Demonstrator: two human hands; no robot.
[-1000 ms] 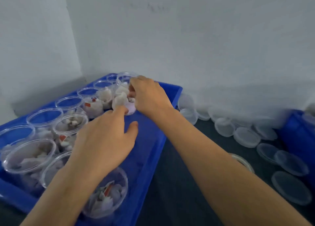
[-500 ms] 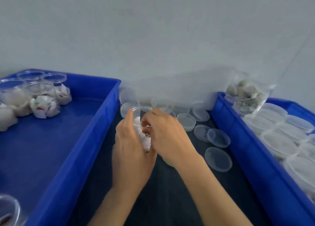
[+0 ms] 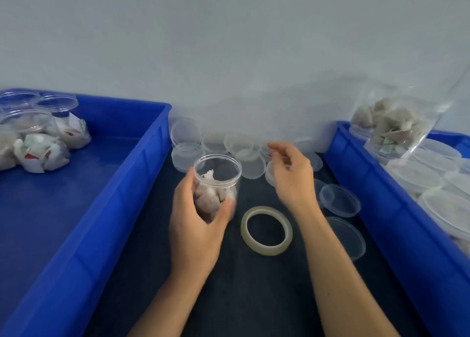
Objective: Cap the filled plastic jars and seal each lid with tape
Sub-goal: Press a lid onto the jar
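Left hand (image 3: 195, 235) fingers (image 3: 225, 208) wrap the seemingly upright, mouth-up jar (image 3: 216, 184).

A dark counter (image 3: 254, 298) runs up to a pale wall. On it, at left, sits a blue crate (image 3: 106, 209), and at right a second blue crate (image 3: 396, 224), the dark surface showing between them. A roll of clear tape (image 3: 266, 230) lies flat near the middle of that strip. Loose clear lids (image 3: 250, 168) are scattered along the far edge by the wall, some overlapping; two more lids (image 3: 339, 200) lie just beside the right crate.
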